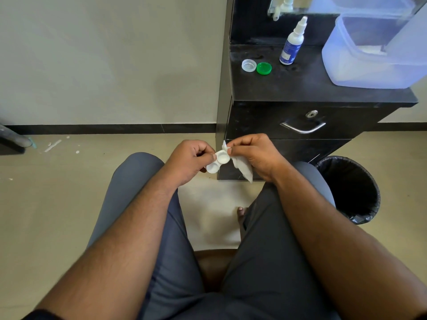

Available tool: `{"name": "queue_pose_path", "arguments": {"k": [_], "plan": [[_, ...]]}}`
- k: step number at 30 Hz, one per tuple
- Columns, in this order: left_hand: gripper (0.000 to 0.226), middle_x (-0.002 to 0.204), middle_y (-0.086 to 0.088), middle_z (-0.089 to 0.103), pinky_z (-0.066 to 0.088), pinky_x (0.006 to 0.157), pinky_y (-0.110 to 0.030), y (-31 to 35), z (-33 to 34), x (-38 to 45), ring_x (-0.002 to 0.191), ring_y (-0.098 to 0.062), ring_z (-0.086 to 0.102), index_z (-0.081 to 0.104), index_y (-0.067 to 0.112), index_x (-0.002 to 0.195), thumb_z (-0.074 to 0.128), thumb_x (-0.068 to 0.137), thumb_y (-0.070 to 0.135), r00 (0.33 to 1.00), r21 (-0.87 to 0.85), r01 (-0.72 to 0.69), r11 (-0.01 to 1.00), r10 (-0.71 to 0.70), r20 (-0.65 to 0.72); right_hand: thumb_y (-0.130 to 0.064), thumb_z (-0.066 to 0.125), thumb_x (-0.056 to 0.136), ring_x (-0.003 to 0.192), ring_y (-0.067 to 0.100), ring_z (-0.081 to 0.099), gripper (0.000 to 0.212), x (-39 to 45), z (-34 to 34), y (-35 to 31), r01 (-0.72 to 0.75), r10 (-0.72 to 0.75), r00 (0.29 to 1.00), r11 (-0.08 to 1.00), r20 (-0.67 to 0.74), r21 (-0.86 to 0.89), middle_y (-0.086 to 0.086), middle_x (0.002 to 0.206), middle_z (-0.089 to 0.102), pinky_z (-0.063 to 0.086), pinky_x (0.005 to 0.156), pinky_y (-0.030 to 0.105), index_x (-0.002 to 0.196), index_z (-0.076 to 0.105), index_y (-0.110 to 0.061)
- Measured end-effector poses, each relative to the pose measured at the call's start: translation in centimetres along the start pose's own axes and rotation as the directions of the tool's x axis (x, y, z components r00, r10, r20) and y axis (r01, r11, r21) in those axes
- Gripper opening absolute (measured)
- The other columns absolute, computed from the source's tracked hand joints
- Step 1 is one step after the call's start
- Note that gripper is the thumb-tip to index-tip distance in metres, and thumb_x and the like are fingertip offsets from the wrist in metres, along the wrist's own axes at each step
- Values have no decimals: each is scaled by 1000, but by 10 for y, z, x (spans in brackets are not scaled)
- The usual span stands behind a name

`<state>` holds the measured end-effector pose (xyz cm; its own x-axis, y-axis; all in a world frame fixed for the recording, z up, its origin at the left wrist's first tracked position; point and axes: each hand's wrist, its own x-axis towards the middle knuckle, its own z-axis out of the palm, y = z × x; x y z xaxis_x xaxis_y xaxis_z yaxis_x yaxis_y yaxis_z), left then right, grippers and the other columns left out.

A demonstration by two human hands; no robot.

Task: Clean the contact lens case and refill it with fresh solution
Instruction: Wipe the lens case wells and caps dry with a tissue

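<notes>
Just above the middle of the frame, the left hand point(189, 158) pinches a white contact lens case point(218, 162) by its left side, fingers curled round the edge. Both wells are uncapped and face up, one lower left and one upper right. The right hand point(254, 155) grips a white tissue point(242, 166); its fingertips press a pinched corner of the tissue against the rim of the upper-right well, while the rest of the tissue hangs below the hand.

In the upper right of the frame stands a black cabinet point(312, 88) with a drawer handle point(302, 128) and a lock. On its top lie two loose caps side by side, a clear cap point(248, 65) and a green cap point(264, 68), near a white solution bottle point(293, 42) with a blue label that stands upright. Further right sits a translucent plastic container point(369, 56).

At the right edge, beside the cabinet, stands a black bin point(351, 188) with a liner. The person sits in grey trousers over a beige floor; a pale wall with a dark skirting fills the upper left.
</notes>
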<state>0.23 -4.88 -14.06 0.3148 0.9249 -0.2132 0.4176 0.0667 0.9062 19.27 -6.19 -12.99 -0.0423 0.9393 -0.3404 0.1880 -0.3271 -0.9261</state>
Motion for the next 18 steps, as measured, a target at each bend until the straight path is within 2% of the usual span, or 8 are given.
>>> {"name": "queue_pose_path", "arguments": {"k": [4,7,11,14,18], "plan": [[7,76,-10,70,45,62,-29,-1,1,-1,66,-13,56,72,8,79,67,83,8,998,128,-30,991,22,63,-7,71,80,80,16,65,8,-2,4,0,29,-7,995,977,102,-212,2,83,72,55,73,30,79,75,-13],[7,72,-7,69,45,60,-27,-1,4,-2,63,-10,55,72,8,76,67,81,6,995,197,-48,979,29,98,-9,71,80,82,19,67,6,-2,7,3,47,-1,990,945,143,-324,2,81,72,56,76,34,77,75,-13],[8,74,-10,69,47,61,-29,-1,6,-3,65,-14,57,72,9,74,68,80,6,997,213,-50,976,38,60,-10,71,79,79,18,66,6,-1,8,5,72,-31,992,940,125,-333,1,80,72,57,76,36,75,74,-13],[9,75,-8,70,48,63,-29,1,7,-4,68,-16,60,72,10,74,67,80,5,999,204,-37,978,35,12,-11,71,80,80,14,66,7,-1,9,4,111,-72,990,932,125,-345,-2,80,71,56,77,32,76,73,-15],[11,75,2,70,49,61,-20,5,4,-2,68,-9,62,74,8,76,65,80,2,996,94,13,995,-4,-86,-11,72,80,81,12,64,4,0,3,4,82,-63,995,960,79,-269,-5,81,71,52,73,25,81,76,-12]]}}
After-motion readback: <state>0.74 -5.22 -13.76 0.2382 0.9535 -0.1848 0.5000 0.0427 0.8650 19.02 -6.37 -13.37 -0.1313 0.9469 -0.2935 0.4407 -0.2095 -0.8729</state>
